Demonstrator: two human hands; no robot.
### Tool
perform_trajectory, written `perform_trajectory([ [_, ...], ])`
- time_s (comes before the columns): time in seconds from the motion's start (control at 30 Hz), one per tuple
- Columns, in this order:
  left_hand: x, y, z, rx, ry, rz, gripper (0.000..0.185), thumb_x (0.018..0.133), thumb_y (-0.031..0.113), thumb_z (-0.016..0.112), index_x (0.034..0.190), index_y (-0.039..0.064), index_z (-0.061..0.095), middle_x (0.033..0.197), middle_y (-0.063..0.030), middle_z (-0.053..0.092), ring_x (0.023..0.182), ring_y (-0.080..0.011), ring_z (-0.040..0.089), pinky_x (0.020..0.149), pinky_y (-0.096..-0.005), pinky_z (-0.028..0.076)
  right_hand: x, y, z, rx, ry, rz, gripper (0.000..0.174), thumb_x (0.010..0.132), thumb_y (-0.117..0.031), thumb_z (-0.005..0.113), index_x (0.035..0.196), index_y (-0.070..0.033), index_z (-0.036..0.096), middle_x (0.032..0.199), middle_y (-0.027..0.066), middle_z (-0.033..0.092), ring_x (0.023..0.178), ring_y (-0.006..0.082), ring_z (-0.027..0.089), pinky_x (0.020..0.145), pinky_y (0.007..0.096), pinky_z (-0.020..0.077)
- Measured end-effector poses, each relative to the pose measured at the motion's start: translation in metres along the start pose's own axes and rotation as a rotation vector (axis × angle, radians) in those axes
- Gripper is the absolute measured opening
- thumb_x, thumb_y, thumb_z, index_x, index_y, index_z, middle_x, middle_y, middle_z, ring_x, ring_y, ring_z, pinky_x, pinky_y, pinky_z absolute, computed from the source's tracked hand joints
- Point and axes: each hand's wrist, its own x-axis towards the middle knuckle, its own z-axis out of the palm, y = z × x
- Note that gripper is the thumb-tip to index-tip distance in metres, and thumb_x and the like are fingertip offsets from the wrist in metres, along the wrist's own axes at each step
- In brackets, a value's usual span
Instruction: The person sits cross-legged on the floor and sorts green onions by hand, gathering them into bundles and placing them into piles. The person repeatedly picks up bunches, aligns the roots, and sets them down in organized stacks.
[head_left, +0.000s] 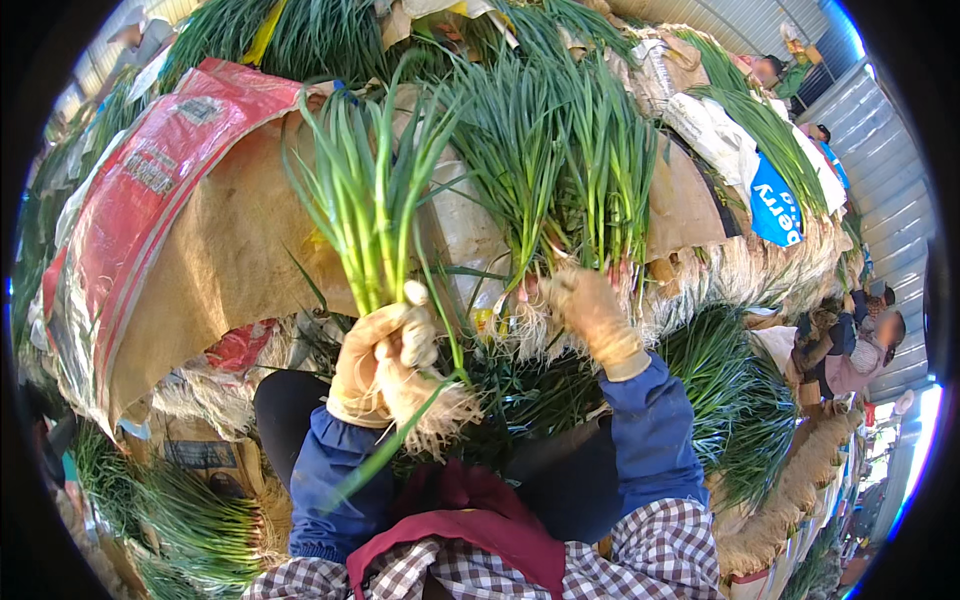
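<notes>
A bunch of green garlic plants (367, 255) stands upright in my left hand (379, 360), which is shut on the stems just above the roots. Both hands wear tan, soiled gloves. Pale roots (427, 405) hang below that fist, and a loose green leaf (405, 439) crosses in front of it. To the right, my right hand (592, 311) is at the root end of a larger pile of green garlic plants (555, 165), its fingers curled by the stems. Whether it grips a plant cannot be told.
Burlap sheeting (240, 225) and a red plastic sack (172, 142) cover a heap at left. More plants lie at lower left (202, 525) and right (727, 405). A white and blue sack (776, 202) drapes the heap at right. A person (862, 352) sits at the far right.
</notes>
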Motion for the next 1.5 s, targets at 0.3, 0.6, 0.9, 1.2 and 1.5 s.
perform_trajectory([
  [0.3,0.022,-0.031,-0.041,0.197,0.26,-0.152,0.024,0.091,0.01,0.059,0.109,-0.006,0.061,0.093,-0.0175,0.069,0.075,-0.0236,0.066,0.075,-0.0351,0.057,0.058,-0.005,0.015,0.67,0.149,0.007,0.023,0.089,-0.029,0.068,0.086,-0.006,0.068,0.057,0.0013,0.059,0.044,0.0071,0.051,0.039,0.0208,0.0392],
  [0.6,0.027,-0.066,-0.039,0.33,0.212,-0.215,0.021,0.093,0.013,0.059,0.109,-0.001,0.058,0.088,-0.0139,0.066,0.07,-0.0218,0.065,0.063,-0.0307,0.054,-0.009,-0.055,0.047,-0.022,0.348,-0.374,0.023,0.091,-0.029,0.062,0.083,-0.008,0.067,0.062,0.0124,0.062,0.051,0.0261,0.058,0.05,0.0368,0.0459],
  [0.9,-0.014,-0.022,0.012,-0.095,-0.071,-0.136,0.012,0.096,0.018,0.055,0.095,0.006,0.053,0.058,0.0057,0.04,0.047,-0.0054,0.036,0.046,-0.0224,0.032,-0.002,-0.024,0.014,-0.47,-0.044,-0.568,0.035,0.092,-0.035,0.056,0.083,-0.004,0.066,0.077,0.0109,0.066,0.07,0.0246,0.065,0.069,0.037,0.0519],
  [1.2,0.0,-0.03,-0.023,-0.219,-0.009,-0.122,0.013,0.095,0.01,0.053,0.106,0.003,0.053,0.074,-0.0008,0.054,0.064,-0.0136,0.052,0.065,-0.0278,0.048,-0.008,0.018,-0.035,-0.708,0.313,0.082,0.029,0.085,-0.026,0.069,0.093,0.001,0.065,0.074,0.0118,0.066,0.061,0.0177,0.065,0.059,0.037,0.0529],
  [1.5,0.017,-0.079,-0.021,0.545,0.25,-0.178,0.013,0.087,0.006,0.064,0.096,-0.003,0.061,0.064,-0.0067,0.061,0.047,-0.0107,0.053,0.044,-0.0249,0.045,-0.04,-0.034,0.061,-0.453,0.294,-0.495,0.01,0.087,-0.014,0.063,0.088,-0.004,0.066,0.074,0.0116,0.067,0.057,0.0236,0.064,0.055,0.0349,0.0522],
])
